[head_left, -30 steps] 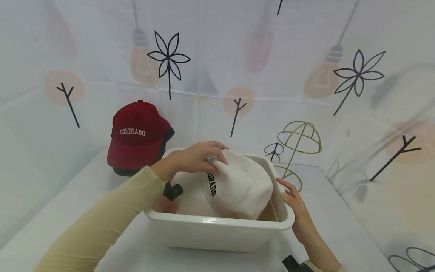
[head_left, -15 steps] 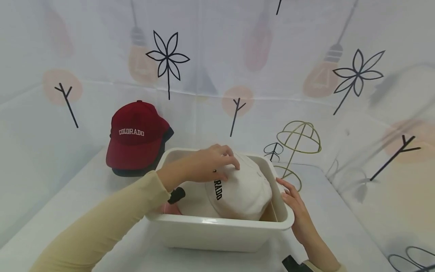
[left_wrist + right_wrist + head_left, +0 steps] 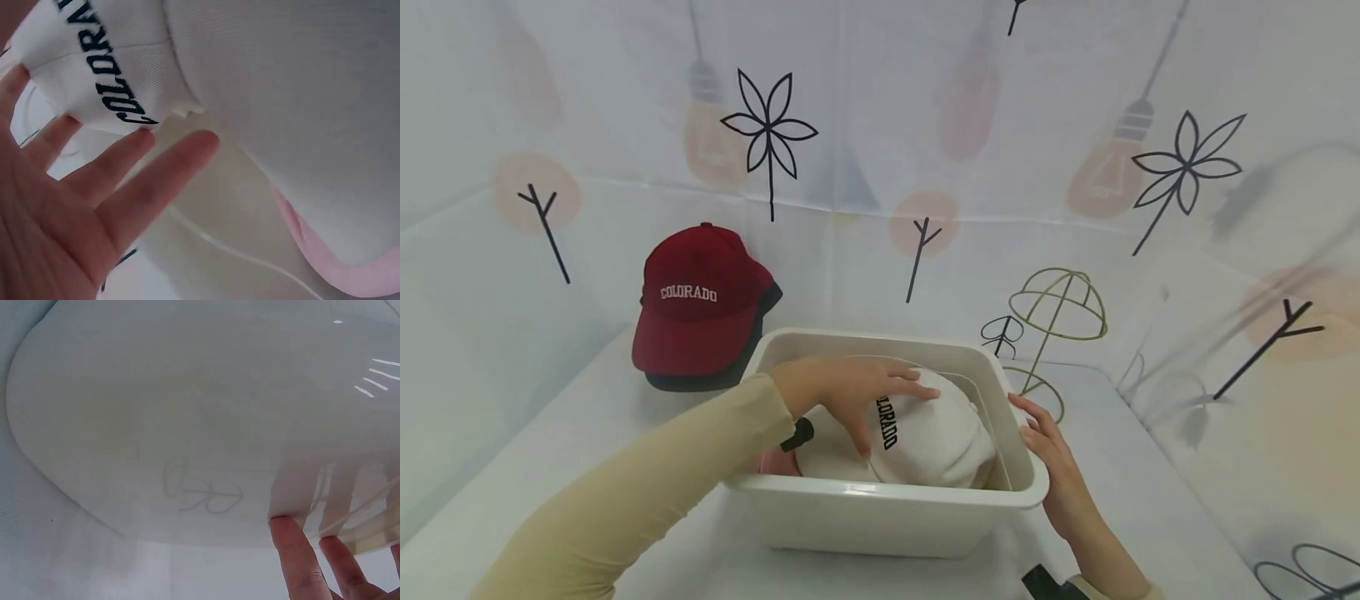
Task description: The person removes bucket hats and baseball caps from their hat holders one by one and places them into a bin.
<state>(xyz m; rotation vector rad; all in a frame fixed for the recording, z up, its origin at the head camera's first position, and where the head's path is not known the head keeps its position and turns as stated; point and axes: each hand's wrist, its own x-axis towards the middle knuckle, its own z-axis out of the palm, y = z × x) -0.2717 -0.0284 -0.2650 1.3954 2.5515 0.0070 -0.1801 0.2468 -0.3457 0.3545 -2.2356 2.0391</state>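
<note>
A white baseball cap (image 3: 943,437) with dark COLORADO lettering lies in a white plastic bin (image 3: 872,521), its brim toward the left side. My left hand (image 3: 850,396) rests on it from above, fingers spread over the front of the crown. In the left wrist view the fingertips (image 3: 147,137) touch the cap beside the lettering. Pink fabric (image 3: 778,462) shows beneath the brim. At the bin's right side, my right hand (image 3: 1054,467) touches the rim from outside. The right wrist view has its fingertips (image 3: 284,525) against the glossy outer wall.
A red COLORADO cap (image 3: 700,308) with a dark underside stands on the white table (image 3: 557,483) behind and left of the bin. To the back right is a gold wire hat stand (image 3: 1056,325). A printed cloth backdrop (image 3: 865,108) encloses the back and sides.
The white cap has gone lower into the bin and shifted slightly, with my left hand moving down and spreading its fingers. The right hand has stayed at the rim.
</note>
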